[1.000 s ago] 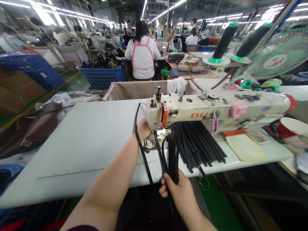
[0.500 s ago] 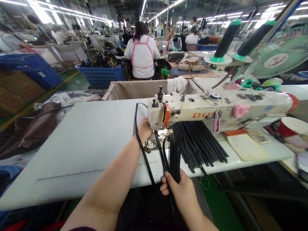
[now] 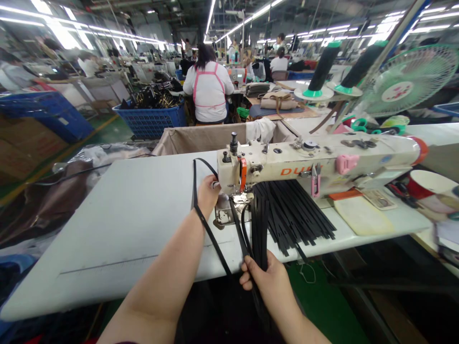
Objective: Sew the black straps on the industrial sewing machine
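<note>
My left hand (image 3: 208,195) is behind the left end of the sewing machine (image 3: 322,157), beside its needle area. Its fingers are curled, with a small pale bit at the tips that I cannot make out. A narrow black strap (image 3: 213,237) loops out from behind the machine head, crosses my left wrist and hangs over the table's front edge. Below the presser foot, my right hand (image 3: 264,274) is closed around a bunch of black straps (image 3: 259,224), thumb on top. Some of these straps run up to the metal needle plate (image 3: 225,212).
More black straps (image 3: 297,215) lie fanned under the machine arm. Pink thread snips (image 3: 315,184) hang on the machine. Two black thread cones (image 3: 323,69) and a green fan (image 3: 409,86) stand behind. A cloth-lined bin (image 3: 204,139) adjoins the table (image 3: 143,205); a person in a pink-strapped apron sits beyond.
My view has shifted a little. My left hand has drawn slightly left, showing more of its fingers, and the strap loop behind it has spread leftward. My right hand keeps its hold.
</note>
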Demonstrator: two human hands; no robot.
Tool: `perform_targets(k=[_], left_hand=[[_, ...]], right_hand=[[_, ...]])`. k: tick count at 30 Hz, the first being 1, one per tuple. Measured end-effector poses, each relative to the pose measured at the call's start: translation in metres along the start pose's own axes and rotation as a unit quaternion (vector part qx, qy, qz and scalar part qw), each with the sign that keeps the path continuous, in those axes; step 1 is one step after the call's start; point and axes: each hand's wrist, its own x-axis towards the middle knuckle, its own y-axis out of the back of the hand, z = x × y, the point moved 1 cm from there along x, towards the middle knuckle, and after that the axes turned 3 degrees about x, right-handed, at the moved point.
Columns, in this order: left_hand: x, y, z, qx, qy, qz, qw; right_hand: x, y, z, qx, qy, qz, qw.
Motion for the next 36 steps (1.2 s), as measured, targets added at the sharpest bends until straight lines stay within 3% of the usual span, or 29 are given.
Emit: perform_targets(k=[7,12,15,18,22,25,28,31,34,36], left_hand=[[-0.018,0.009,0.013,-0.19,0.039,0.03,0.981],[-0.058,0.021,0.029,-0.216,0.032,0.06,0.974],[-0.09,0.033,0.04,-0.146,0.016,0.032,0.989],[-0.12,0.047,0.051,-0.024,-0.06,-0.008,0.998],[-0.161,0.057,0.055,0.123,-0.186,-0.079,0.972],[-0.199,0.056,0.041,0.217,-0.241,-0.137,0.936],[-0.237,0.052,0.011,0.307,-0.265,-0.217,0.888],[-0.266,0.052,-0.023,0.318,-0.347,-0.358,0.807],[-0.276,0.053,-0.054,0.362,-0.348,-0.422,0.755],[-0.273,0.052,-0.069,0.397,-0.307,-0.452,0.737]], right_hand=[[0.006,-0.001,-0.001,0.001,0.009,0.004,1.0],[0.01,-0.007,-0.017,-0.04,0.042,-0.026,0.998],[0.016,-0.012,-0.025,-0.047,0.05,-0.026,0.997],[0.024,-0.017,-0.032,-0.049,0.056,-0.025,0.997],[0.033,-0.023,-0.039,-0.05,0.065,-0.024,0.996],[0.039,-0.025,-0.04,-0.048,0.069,-0.015,0.996],[0.042,-0.024,-0.037,-0.045,0.069,-0.006,0.997],[0.044,-0.023,-0.033,-0.039,0.071,-0.008,0.997],[0.044,-0.022,-0.03,-0.031,0.077,-0.011,0.996],[0.044,-0.021,-0.028,-0.025,0.083,-0.015,0.996]])
